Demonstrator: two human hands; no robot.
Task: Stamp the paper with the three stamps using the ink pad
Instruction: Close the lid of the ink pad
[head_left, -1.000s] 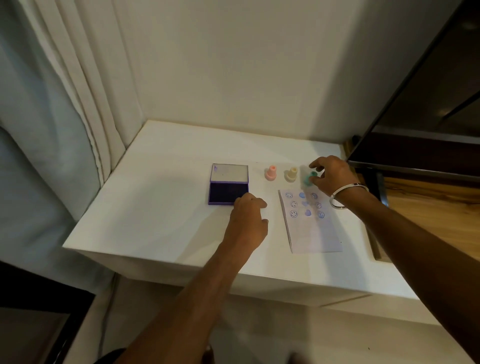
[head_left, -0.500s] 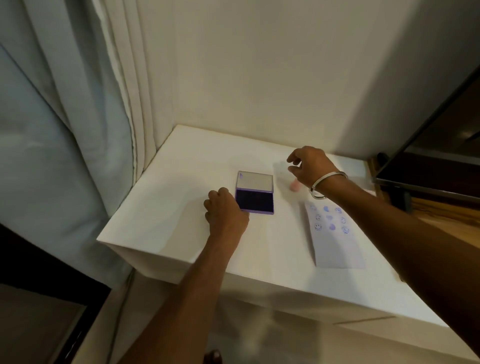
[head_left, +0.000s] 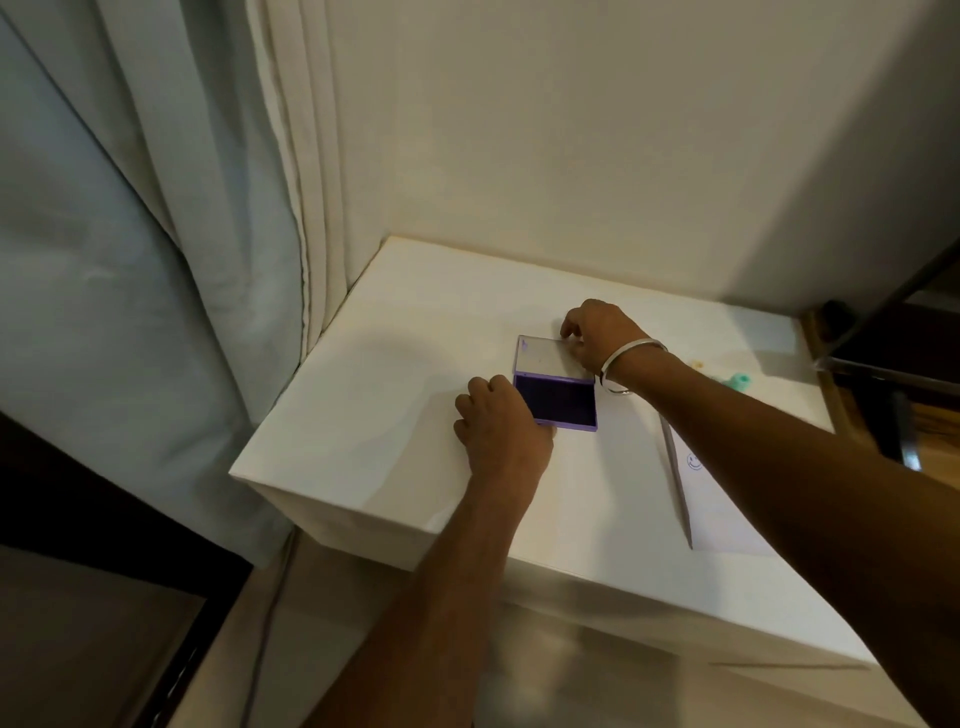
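While the left hand (head_left: 501, 426) rests curled against the open ink pad (head_left: 558, 397) on the bench (head_left: 389, 395), the right hand (head_left: 597, 332) seemingly pinches its lid; the paper (head_left: 727, 514) lies nearby.

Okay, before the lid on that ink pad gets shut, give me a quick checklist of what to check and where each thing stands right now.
1. Ink pad open, dark ink surface clear of objects: ok.
2. Right hand on the far edge of the lid, ready to fold it: ok.
3. Left hand bracing the base at its left side: ok, but its fingers sit close to the ink; whether they clear the closing lid: cannot tell.
4. Stamps put down: only a green stamp shows, behind the right arm; the others: cannot tell.
5. Paper stamped: one smiley print visible, the rest hidden by the arm: cannot tell.
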